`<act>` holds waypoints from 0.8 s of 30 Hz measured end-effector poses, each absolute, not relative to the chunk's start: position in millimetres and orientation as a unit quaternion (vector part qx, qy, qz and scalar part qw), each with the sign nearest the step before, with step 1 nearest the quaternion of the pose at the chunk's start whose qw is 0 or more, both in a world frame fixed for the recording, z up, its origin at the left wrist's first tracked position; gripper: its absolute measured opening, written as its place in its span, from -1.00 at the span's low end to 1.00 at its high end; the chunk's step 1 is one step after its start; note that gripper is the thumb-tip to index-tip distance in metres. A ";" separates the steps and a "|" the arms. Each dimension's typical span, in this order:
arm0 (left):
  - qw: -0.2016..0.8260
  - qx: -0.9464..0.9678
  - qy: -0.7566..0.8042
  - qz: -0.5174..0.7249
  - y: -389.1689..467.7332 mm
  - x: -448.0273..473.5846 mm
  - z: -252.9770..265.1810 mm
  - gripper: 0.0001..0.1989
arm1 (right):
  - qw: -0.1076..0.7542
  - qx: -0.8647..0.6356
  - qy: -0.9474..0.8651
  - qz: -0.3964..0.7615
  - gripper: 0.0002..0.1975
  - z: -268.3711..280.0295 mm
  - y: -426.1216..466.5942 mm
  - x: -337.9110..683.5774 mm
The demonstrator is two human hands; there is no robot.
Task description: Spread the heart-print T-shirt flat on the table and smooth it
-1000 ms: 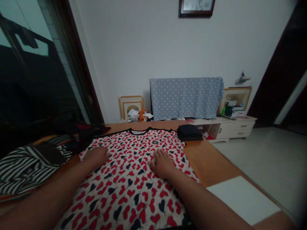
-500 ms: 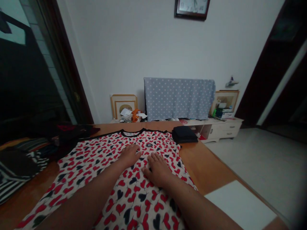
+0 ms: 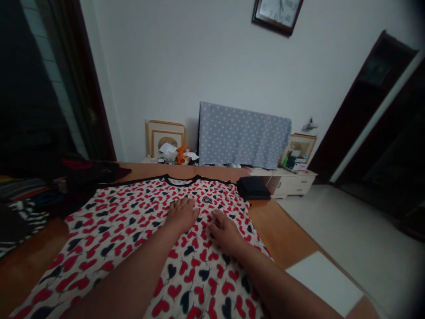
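Rests left hand (image 3: 181, 215) on the heart shirt (image 3: 199, 254), fingers a bit apart; curls right hand (image 3: 226, 232) nearer its right side, can't tell if pinching. Flat on the table (image 3: 279, 230), running near to far, neck (image 3: 182, 184) far.

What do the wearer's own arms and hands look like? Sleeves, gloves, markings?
Left hand and right hand: bare, five-fingered, no gloves. Left forearm and right forearm: no sleeves in view. No watch, bracelet, cables or markings visible; too dim to rule out rings.
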State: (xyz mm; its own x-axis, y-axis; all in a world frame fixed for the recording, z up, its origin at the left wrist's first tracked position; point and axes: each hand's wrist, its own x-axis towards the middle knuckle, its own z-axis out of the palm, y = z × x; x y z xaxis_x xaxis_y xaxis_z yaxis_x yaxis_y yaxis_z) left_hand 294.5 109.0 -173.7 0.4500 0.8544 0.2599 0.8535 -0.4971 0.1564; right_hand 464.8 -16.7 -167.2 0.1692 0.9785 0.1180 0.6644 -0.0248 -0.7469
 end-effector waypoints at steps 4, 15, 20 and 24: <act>0.037 0.846 0.510 0.148 109.1 295.6 -171.6 -0.50 | 0.414 -0.676 -0.514 0.327 -0.44 -159.9 -13.0 467.3; 0.092 0.833 0.529 0.130 113.0 298.1 -177.4 -0.39 | 0.283 -0.811 -0.486 0.163 -0.57 -134.6 -18.1 533.4; 0.093 0.832 0.533 0.123 112.4 298.4 -177.9 -0.37 | 0.209 -0.770 -0.600 0.061 -0.55 -145.2 11.3 530.3; 0.096 0.832 0.534 0.117 112.5 298.9 -179.4 -0.35 | 0.082 -0.804 -0.587 0.055 -0.66 -145.3 40.9 531.1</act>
